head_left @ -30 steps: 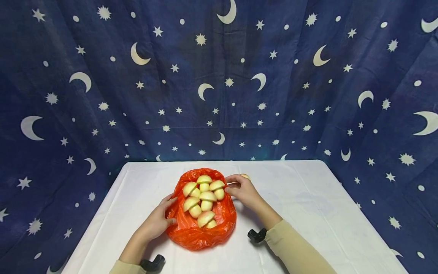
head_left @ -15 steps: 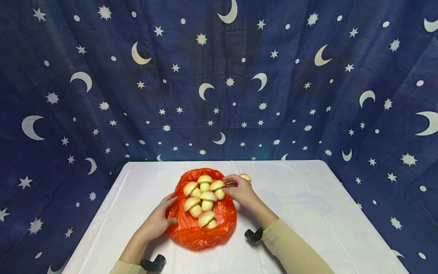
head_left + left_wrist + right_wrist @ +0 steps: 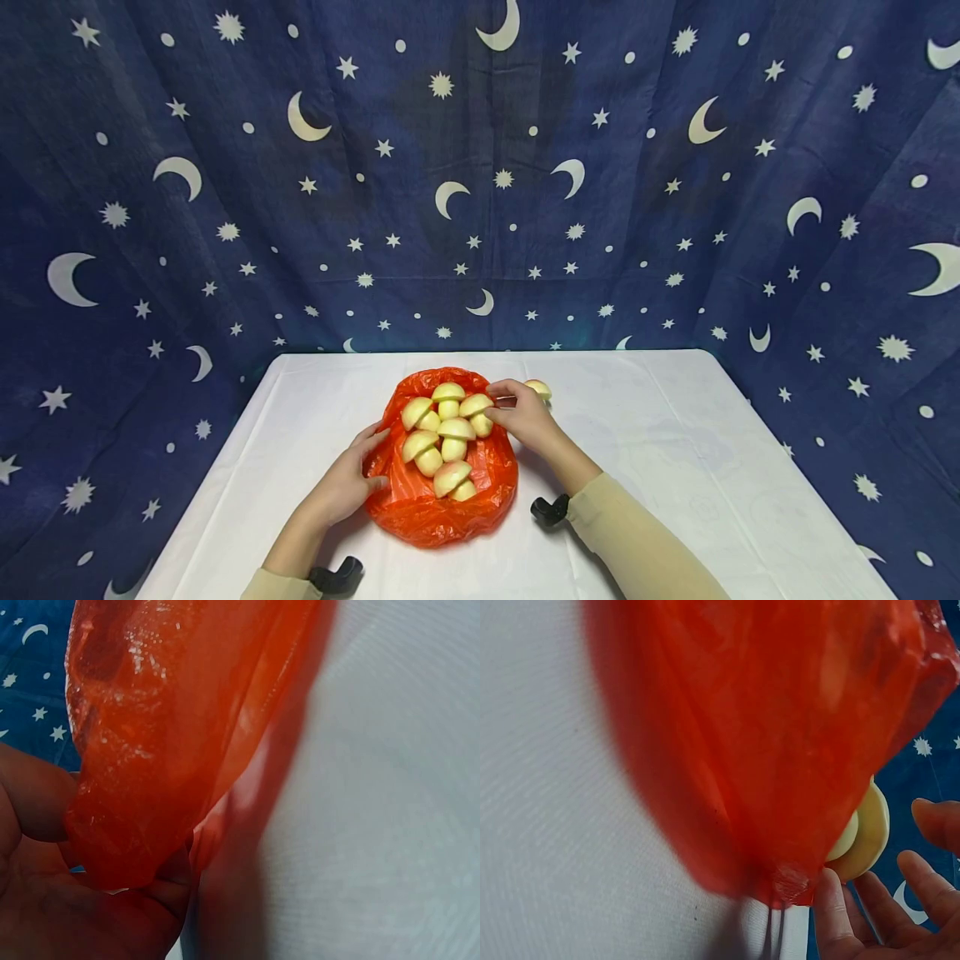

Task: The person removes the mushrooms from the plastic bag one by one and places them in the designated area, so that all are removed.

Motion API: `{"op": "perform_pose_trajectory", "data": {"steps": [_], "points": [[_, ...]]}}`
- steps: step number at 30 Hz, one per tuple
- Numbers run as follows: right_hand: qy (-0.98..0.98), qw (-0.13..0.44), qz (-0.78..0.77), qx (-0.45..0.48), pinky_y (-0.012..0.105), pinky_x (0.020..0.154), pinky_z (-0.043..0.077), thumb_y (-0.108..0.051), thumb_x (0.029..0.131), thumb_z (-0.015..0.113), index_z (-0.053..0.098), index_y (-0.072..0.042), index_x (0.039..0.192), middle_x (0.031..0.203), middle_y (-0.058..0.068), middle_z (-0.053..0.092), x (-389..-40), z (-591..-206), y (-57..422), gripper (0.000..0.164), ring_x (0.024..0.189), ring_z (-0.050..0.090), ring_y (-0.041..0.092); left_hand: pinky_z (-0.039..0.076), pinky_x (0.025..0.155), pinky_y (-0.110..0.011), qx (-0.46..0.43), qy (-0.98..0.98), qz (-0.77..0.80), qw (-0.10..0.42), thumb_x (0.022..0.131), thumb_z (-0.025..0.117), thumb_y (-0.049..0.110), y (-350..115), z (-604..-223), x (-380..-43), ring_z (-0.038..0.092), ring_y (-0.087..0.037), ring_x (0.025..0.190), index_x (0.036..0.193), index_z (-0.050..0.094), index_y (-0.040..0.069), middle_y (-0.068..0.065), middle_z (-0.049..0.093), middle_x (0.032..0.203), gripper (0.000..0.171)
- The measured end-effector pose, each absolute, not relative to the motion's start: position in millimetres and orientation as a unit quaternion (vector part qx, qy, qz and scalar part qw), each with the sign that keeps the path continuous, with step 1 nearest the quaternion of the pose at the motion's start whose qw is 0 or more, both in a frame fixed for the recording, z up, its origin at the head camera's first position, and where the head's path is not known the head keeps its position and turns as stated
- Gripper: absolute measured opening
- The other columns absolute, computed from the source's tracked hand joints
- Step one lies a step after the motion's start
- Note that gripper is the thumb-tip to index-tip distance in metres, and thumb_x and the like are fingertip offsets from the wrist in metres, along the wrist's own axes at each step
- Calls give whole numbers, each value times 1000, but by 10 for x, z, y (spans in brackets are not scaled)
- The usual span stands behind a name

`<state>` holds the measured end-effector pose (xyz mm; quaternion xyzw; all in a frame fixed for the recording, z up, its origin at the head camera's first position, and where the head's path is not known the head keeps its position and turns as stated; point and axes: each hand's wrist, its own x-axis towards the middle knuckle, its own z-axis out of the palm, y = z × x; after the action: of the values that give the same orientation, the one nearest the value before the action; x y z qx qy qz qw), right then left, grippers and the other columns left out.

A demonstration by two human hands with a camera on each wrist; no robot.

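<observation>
A crinkled red plastic bag (image 3: 438, 523) lies wide open on the table, its rim rolled outward. Inside it are several pale yellow mushrooms (image 3: 452, 477) with rounded, faintly pink caps. My left hand (image 3: 341, 487) holds the bag's left rim, thumb over the edge; in the left wrist view the red film (image 3: 150, 750) comes between thumb and fingers. At the bag's right rim is my right hand (image 3: 531, 421), thumb beside the rightmost mushroom (image 3: 476, 406). The right wrist view shows this hand's fingers (image 3: 885, 904) spread, with a mushroom (image 3: 874, 832) just past the fingertips.
Another mushroom (image 3: 538, 387) lies on the white-covered table (image 3: 660, 467) behind my right hand, outside the bag. A dark blue cloth (image 3: 480, 225) with moons and stars hangs behind and along both sides. Black wrist mounts (image 3: 551, 510) sit below each hand.
My right hand has shifted slightly left toward the rightmost mushroom in the bag, uncovering more of the mushroom behind it. My left hand and the bag have stayed put.
</observation>
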<state>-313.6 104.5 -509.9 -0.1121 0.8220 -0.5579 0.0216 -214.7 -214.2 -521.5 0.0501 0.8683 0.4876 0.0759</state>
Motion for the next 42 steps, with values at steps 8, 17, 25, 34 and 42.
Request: {"op": "perform_pose_trajectory", "data": {"steps": [8, 17, 25, 34, 42], "points": [[825, 26, -553, -110, 45, 99, 64, -7, 91, 80, 72, 0, 127, 126, 16, 75, -3174, -5118, 996, 38, 113, 74, 33, 16, 132, -68, 51, 870, 486, 69, 88, 72, -8, -2151, -5221, -2159, 21, -49, 165, 161, 47, 1, -17, 26, 178, 77], [833, 32, -542, -101, 37, 90, 67, -9, 90, 83, 74, -6, 123, 125, 14, 74, -3202, -5174, 963, 34, 107, 75, 26, 15, 132, -67, 53, 868, 489, 69, 88, 71, -9, -2157, -5231, -2170, 21, -48, 165, 162, 45, 1, -17, 26, 178, 79], [844, 26, -525, -111, 31, 82, 65, -10, 90, 84, 73, -5, 124, 124, 15, 74, -3215, -5189, 922, 36, 102, 74, 24, 15, 133, -66, 54, 867, 492, 65, 89, 71, -9, -2168, -5230, -2180, 21, -47, 166, 162, 44, 1, -16, 28, 178, 79], [854, 18, -509, -106, 33, 84, 66, -18, 90, 86, 73, -6, 126, 125, 13, 74, -3214, -5181, 873, 40, 105, 73, 25, 16, 133, -66, 51, 868, 490, 66, 89, 71, -9, -2179, -5226, -2177, 21, -48, 165, 162, 44, 1, -17, 27, 178, 79], [860, 5, -500, -100, 36, 86, 66, -17, 90, 86, 74, -8, 122, 123, 12, 76, -3217, -5212, 852, 36, 106, 74, 27, 15, 133, -66, 50, 868, 490, 66, 89, 71, -9, -2194, -5235, -2171, 21, -48, 166, 162, 44, 1, -16, 28, 178, 79]]}}
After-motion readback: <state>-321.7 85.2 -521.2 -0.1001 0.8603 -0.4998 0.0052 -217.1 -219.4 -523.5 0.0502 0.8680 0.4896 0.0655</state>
